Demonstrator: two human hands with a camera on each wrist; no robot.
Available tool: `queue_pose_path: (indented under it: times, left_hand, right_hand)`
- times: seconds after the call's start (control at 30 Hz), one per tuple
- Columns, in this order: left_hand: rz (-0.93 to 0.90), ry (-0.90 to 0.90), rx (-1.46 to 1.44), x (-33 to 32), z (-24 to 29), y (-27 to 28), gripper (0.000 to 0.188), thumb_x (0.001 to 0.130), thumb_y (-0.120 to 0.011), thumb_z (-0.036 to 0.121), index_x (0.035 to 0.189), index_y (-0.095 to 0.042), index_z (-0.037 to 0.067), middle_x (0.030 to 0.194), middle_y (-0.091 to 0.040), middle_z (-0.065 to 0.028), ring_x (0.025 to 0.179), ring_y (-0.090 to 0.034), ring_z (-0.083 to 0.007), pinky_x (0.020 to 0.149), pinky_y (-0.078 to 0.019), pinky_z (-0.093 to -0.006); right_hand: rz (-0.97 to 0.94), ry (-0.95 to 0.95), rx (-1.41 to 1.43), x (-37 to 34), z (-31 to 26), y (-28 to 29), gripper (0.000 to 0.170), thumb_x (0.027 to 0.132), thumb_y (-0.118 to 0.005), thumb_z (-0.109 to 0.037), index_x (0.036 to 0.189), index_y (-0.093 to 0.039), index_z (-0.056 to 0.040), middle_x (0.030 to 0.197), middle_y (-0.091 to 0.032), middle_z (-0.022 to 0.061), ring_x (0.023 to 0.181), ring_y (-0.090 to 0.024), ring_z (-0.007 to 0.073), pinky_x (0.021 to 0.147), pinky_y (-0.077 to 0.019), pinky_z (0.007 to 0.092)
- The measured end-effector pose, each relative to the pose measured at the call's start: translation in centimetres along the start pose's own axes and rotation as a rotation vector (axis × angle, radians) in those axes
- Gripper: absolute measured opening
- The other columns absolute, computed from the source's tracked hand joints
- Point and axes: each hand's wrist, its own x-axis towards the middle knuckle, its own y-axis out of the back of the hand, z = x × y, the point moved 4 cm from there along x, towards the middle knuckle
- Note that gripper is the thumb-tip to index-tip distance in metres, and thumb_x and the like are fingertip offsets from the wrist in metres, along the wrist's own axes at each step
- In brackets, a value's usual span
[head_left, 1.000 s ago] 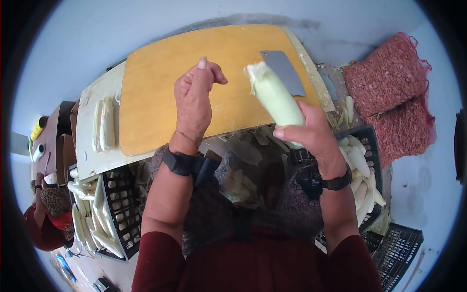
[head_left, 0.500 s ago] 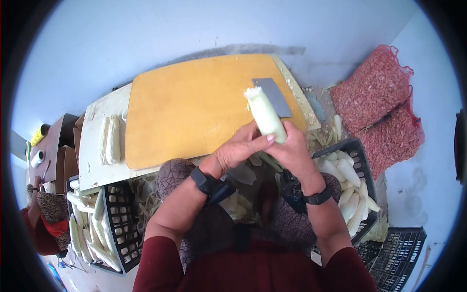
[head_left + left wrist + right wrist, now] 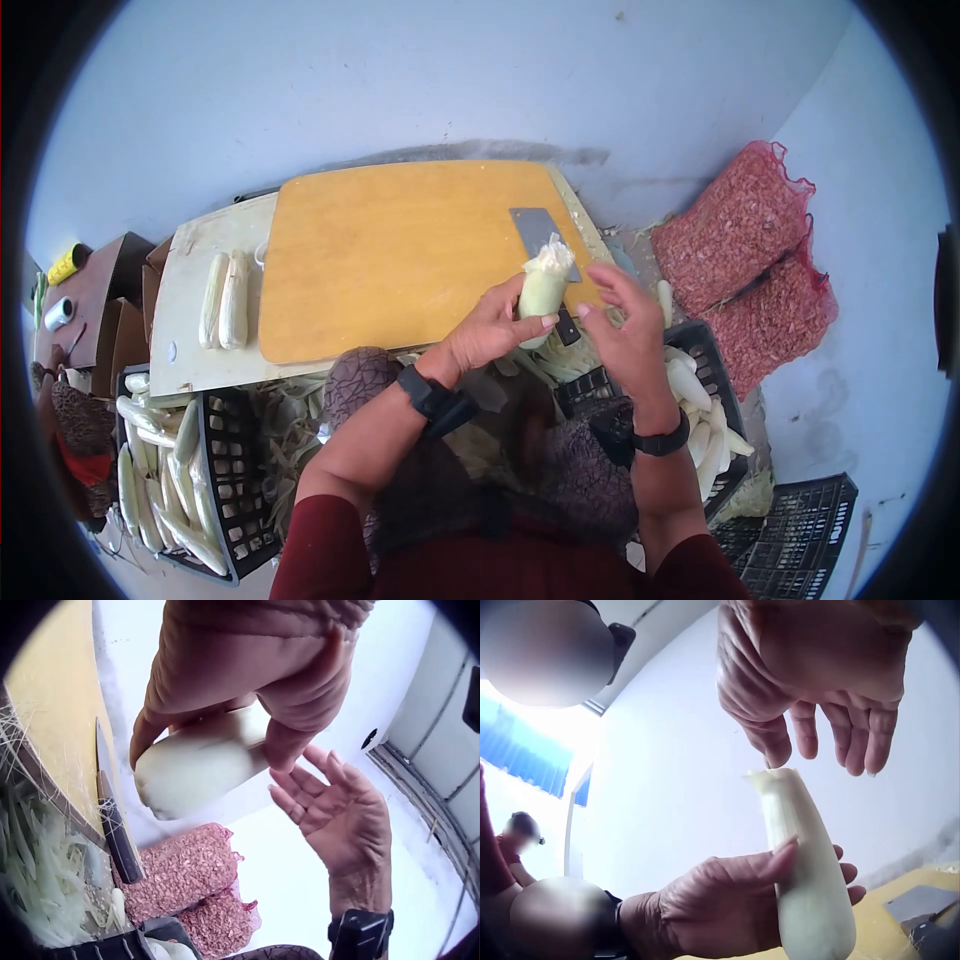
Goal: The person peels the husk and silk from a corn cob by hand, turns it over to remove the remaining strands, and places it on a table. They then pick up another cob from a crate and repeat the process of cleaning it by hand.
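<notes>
A thick, pale green vegetable stalk (image 3: 543, 294) with a ragged whitish end is held up in front of the board. My left hand (image 3: 490, 328) grips it, thumb on the near side and fingers round the far side. In the right wrist view the stalk (image 3: 810, 877) stands nearly upright in that grip. My right hand (image 3: 630, 335) hangs just right of it, fingers spread and loosely bent, holding nothing. In the left wrist view the right hand (image 3: 341, 817) shows its palm. A cleaver (image 3: 530, 228) with a dark handle lies on the yellow board (image 3: 400, 260) behind the stalk.
Two pale stalks (image 3: 232, 300) lie on the whitish panel left of the board. Black crates of pale stalks stand left (image 3: 238, 480) and right (image 3: 700, 345). Red mesh sacks (image 3: 730, 230) lean at the far right. Peelings (image 3: 290, 410) lie below the board.
The stalk passes from the right hand, through both hands, to the left hand. The right hand has let go and moved slightly right. The head view has tilted up.
</notes>
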Motion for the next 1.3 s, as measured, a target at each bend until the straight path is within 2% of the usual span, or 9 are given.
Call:
queue_pose_path:
  times: [0.03,0.1,0.2,0.3,0.57,0.7,0.77,0.97,1.3]
  left_hand:
    - [0.021,-0.015,0.036,-0.1,0.3,-0.2,0.048,0.085,-0.065,0.014,0.128,-0.046,0.003,0.106,-0.055,-0.002,0.097,-0.051,-0.0106,0.086,-0.0432,-0.0276]
    - [0.043,-0.028,0.069,-0.2,0.9,-0.4,0.049,0.084,-0.066,0.013,0.127,-0.046,0.003,0.106,-0.056,-0.0025,0.097,-0.05,-0.0106,0.086,-0.0436,-0.0278]
    - [0.08,0.024,0.147,-0.5,1.3,-0.1,0.05,0.082,-0.067,0.01,0.127,-0.047,0.002,0.107,-0.056,-0.0046,0.098,-0.051,-0.0114,0.087,-0.0438,-0.028]
    - [0.125,-0.018,0.147,-1.0,1.4,0.0,0.051,0.081,-0.068,0.009,0.126,-0.047,0.001,0.109,-0.056,-0.0066,0.1,-0.052,-0.0127,0.087,-0.0438,-0.0281]
    - [0.266,0.109,0.151,-1.4,1.3,0.7,0.052,0.08,-0.069,0.009,0.126,-0.048,-0.002,0.111,-0.057,-0.01,0.1,-0.054,-0.0158,0.088,-0.0445,-0.0305]
    - [0.259,0.083,0.18,-1.7,1.3,0.3,0.052,0.079,-0.07,0.009,0.125,-0.048,-0.002,0.107,-0.057,-0.0095,0.098,-0.054,-0.0162,0.086,-0.0454,-0.0301]
    - [0.236,0.166,0.198,-1.8,1.3,-0.1,0.052,0.08,-0.071,0.009,0.125,-0.048,-0.002,0.103,-0.057,-0.0088,0.09,-0.056,-0.0146,0.08,-0.048,-0.0285]
    - [0.209,0.186,0.141,-1.8,1.3,-0.8,0.049,0.082,-0.069,0.008,0.125,-0.047,-0.002,0.096,-0.057,-0.005,0.076,-0.056,-0.0095,0.068,-0.0499,-0.0254]
    - [0.228,0.183,0.037,-2.3,1.5,-0.8,0.046,0.083,-0.068,0.006,0.124,-0.048,-0.001,0.092,-0.058,-0.0025,0.078,-0.056,-0.0088,0.069,-0.0491,-0.025]
  right_hand:
    - [-0.002,0.001,-0.003,0.3,-0.3,0.2,0.039,0.073,-0.07,-0.007,0.111,-0.06,-0.0019,0.113,-0.06,0.0189,0.104,-0.059,0.0307,0.087,-0.0471,0.0377]
    - [0.038,0.201,-0.133,0.9,-1.5,0.7,0.04,0.072,-0.072,-0.006,0.11,-0.061,-0.002,0.116,-0.059,0.0196,0.106,-0.059,0.0325,0.089,-0.0466,0.0376]
    - [-0.012,0.306,-0.167,2.0,-3.0,0.2,0.042,0.07,-0.073,-0.008,0.11,-0.061,-0.0014,0.117,-0.058,0.0212,0.105,-0.059,0.0335,0.089,-0.0471,0.0379]
    - [-0.051,0.394,-0.1,3.0,-3.3,-0.7,0.042,0.07,-0.073,-0.008,0.109,-0.061,-0.0017,0.117,-0.058,0.021,0.105,-0.059,0.034,0.087,-0.0484,0.038]
    - [-0.071,0.381,-0.069,3.5,-1.8,-2.4,0.037,0.069,-0.073,-0.004,0.104,-0.061,-0.0005,0.113,-0.06,0.0197,0.1,-0.061,0.0335,0.083,-0.0502,0.0374]
    - [0.0,0.42,-0.124,3.1,-1.3,-2.1,0.035,0.069,-0.07,0.001,0.102,-0.061,-0.0003,0.11,-0.061,0.0183,0.095,-0.062,0.0321,0.08,-0.0513,0.0364]
    - [-0.001,0.412,-0.112,2.9,-0.9,-2.1,0.033,0.068,-0.07,0.002,0.1,-0.062,-0.0001,0.109,-0.061,0.0179,0.093,-0.062,0.0314,0.079,-0.0515,0.0361]
    - [0.068,0.488,-0.157,2.3,-1.1,-1.6,0.022,0.068,-0.07,0.004,0.088,-0.063,-0.0007,0.105,-0.062,0.0162,0.087,-0.062,0.0293,0.074,-0.0517,0.0351]
    - [0.052,0.523,-0.13,2.3,-1.8,-2.1,0.017,0.066,-0.068,0.006,0.079,-0.061,-0.0022,0.094,-0.062,0.0137,0.076,-0.061,0.0281,0.065,-0.0509,0.0345]
